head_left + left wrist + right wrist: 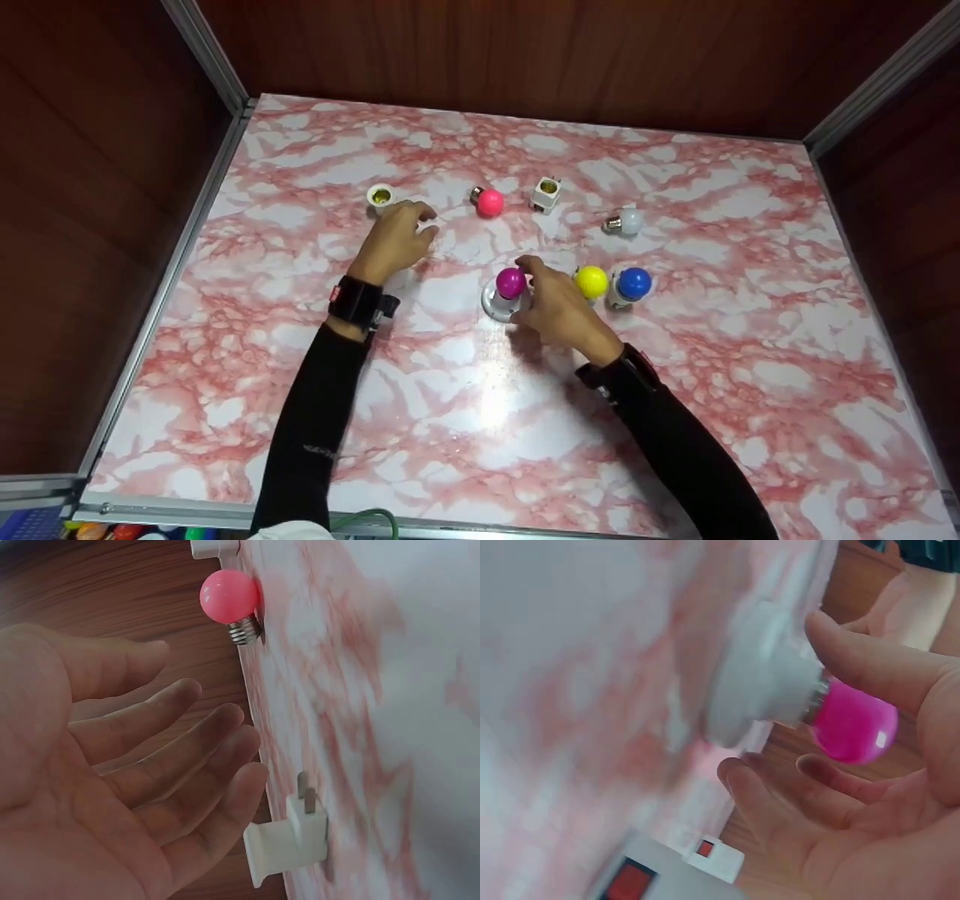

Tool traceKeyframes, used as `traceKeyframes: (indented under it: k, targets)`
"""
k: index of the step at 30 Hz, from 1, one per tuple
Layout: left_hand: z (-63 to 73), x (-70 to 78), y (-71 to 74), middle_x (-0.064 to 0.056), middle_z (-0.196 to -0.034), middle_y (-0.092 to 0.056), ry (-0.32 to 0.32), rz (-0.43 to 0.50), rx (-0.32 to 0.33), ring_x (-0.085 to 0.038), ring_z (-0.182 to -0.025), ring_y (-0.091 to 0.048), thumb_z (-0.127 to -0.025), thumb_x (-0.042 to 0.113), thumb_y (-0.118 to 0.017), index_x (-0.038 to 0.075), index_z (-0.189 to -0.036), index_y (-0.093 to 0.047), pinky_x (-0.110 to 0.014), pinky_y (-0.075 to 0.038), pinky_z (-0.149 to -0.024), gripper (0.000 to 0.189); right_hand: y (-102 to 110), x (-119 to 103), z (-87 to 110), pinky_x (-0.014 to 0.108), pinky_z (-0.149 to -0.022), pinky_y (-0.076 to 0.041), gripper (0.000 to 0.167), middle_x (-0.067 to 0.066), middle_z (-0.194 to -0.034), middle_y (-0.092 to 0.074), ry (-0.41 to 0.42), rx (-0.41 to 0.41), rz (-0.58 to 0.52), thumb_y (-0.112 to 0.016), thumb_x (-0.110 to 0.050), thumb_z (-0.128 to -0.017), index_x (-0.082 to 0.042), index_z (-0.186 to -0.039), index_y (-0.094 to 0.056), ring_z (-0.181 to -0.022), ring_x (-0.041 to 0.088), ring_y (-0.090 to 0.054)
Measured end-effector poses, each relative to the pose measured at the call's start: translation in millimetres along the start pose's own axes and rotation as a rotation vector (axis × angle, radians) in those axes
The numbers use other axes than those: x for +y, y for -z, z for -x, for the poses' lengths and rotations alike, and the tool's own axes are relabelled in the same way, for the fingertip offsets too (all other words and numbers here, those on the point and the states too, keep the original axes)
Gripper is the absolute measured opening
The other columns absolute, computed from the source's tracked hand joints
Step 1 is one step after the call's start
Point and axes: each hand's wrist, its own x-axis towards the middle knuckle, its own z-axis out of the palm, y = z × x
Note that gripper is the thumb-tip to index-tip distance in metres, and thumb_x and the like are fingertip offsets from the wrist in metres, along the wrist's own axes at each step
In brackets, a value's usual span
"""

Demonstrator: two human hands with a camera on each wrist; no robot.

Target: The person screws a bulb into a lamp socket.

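A magenta bulb (511, 283) stands upright in a round white lamp holder (491, 306). My right hand (559, 309) curves loosely around the pair from the right. In the right wrist view its thumb overlaps the edge of the magenta bulb (859, 727), while the other fingers are spread below, apart from the holder. Over the table's left half, my left hand (397, 236) is bent with nothing in it. It is nearest to a white plug-in socket (381, 196), whose two prongs show in the left wrist view beyond the fingertips.
Right of the right hand stand a yellow bulb (592, 282) and a blue bulb (634, 283) in holders. Farther back lie a pink bulb (490, 202) and a white bulb (631, 221), with a square white socket (546, 193) between them. Wooden walls (495, 52) enclose the table.
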Motion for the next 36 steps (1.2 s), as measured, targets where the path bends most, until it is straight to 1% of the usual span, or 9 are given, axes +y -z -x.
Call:
traceKeyframes:
  k: [2,9,14,16,18,23,26,31,36]
  targets:
    - [-0.8,0.9,3.3,-0.02,-0.131,-0.072,-0.003,-0.02,0.002,-0.038,-0.12,-0.067,-0.103,0.018,-0.067,0.0,-0.13,-0.071,-0.063,-0.035,-0.119,0.033,8,-2,0.9,0.054,-0.12,-0.052,0.08,0.018,-0.155,-0.06,-0.002,-0.002,-0.022,-0.085,-0.012,-0.086,-0.011,-0.155,-0.044,-0.137,0.038,-0.063]
    - [-3.3,-0.8,15.0,-0.022,-0.136,-0.069,-0.044,-0.065,0.031,-0.039,-0.131,-0.063,-0.103,0.013,-0.067,-0.001,-0.133,-0.068,-0.055,-0.052,-0.115,0.033,43,-8,5.2,0.057,-0.115,-0.055,0.078,0.015,-0.157,-0.058,0.01,0.016,-0.068,-0.084,-0.014,-0.088,-0.014,-0.156,-0.046,-0.139,0.042,-0.06]
    - [-11.8,-6.5,23.9,-0.023,-0.138,-0.065,-0.081,-0.123,0.092,-0.043,-0.134,-0.058,-0.099,0.004,-0.067,-0.001,-0.134,-0.066,-0.052,-0.053,-0.114,0.035,74,-8,1.7,0.057,-0.117,-0.053,0.066,0.017,-0.154,-0.059,0.012,0.063,-0.061,-0.082,-0.02,-0.092,-0.011,-0.151,-0.052,-0.137,0.04,-0.06]
    - [-15.3,-10.5,27.9,-0.024,-0.14,-0.063,-0.075,-0.157,0.091,-0.044,-0.134,-0.056,-0.098,0.001,-0.066,-0.001,-0.137,-0.065,-0.054,-0.053,-0.114,0.039,88,-4,-1.1,0.057,-0.118,-0.052,0.062,0.017,-0.152,-0.061,0.002,0.072,-0.063,-0.081,-0.021,-0.094,-0.01,-0.149,-0.054,-0.137,0.039,-0.059]
    - [-17.9,-15.2,32.1,-0.024,-0.143,-0.06,-0.05,-0.182,0.06,-0.045,-0.137,-0.052,-0.095,-0.001,-0.065,0.0,-0.142,-0.061,-0.057,-0.051,-0.114,0.047,104,1,-4.6,0.058,-0.119,-0.051,0.058,0.017,-0.152,-0.061,-0.02,0.075,-0.067,-0.079,-0.021,-0.096,-0.009,-0.148,-0.056,-0.138,0.04,-0.059]
    - [-24.6,-29.6,39.8,-0.023,-0.161,-0.045,0.041,-0.229,-0.055,-0.045,-0.151,-0.039,-0.088,-0.009,-0.062,0.008,-0.153,-0.053,-0.065,-0.042,-0.121,0.068,140,30,-22.4,0.06,-0.116,-0.051,0.052,0.021,-0.149,-0.064,-0.061,0.107,-0.02,-0.075,-0.019,-0.097,-0.005,-0.145,-0.061,-0.136,0.044,-0.06]
    - [-26.8,-38.7,39.4,-0.025,-0.164,-0.042,0.057,-0.244,-0.072,-0.048,-0.151,-0.039,-0.087,-0.014,-0.061,0.008,-0.15,-0.056,-0.066,-0.042,-0.122,0.067,151,55,-36.3,0.062,-0.113,-0.051,0.052,0.024,-0.148,-0.064,-0.081,0.107,0.049,-0.075,-0.019,-0.096,-0.004,-0.144,-0.063,-0.135,0.046,-0.06]
    - [-27.6,-51.0,32.9,-0.027,-0.148,-0.057,0.03,-0.271,-0.053,-0.05,-0.132,-0.054,-0.09,-0.013,-0.065,0.002,-0.143,-0.061,-0.062,-0.053,-0.111,0.055,152,95,-54.1,0.064,-0.113,-0.05,0.054,0.031,-0.149,-0.059,-0.144,0.035,0.095,-0.072,-0.014,-0.096,-0.002,-0.147,-0.06,-0.136,0.049,-0.056]
    - [-33.1,-51.1,31.9,-0.026,-0.129,-0.066,-0.015,-0.284,-0.011,-0.047,-0.116,-0.063,-0.09,-0.012,-0.069,-0.002,-0.135,-0.065,-0.054,-0.059,-0.102,0.046,150,117,-62.0,0.064,-0.114,-0.049,0.059,0.035,-0.151,-0.055,-0.2,0.015,0.081,-0.068,-0.008,-0.091,-0.001,-0.149,-0.058,-0.136,0.049,-0.053]
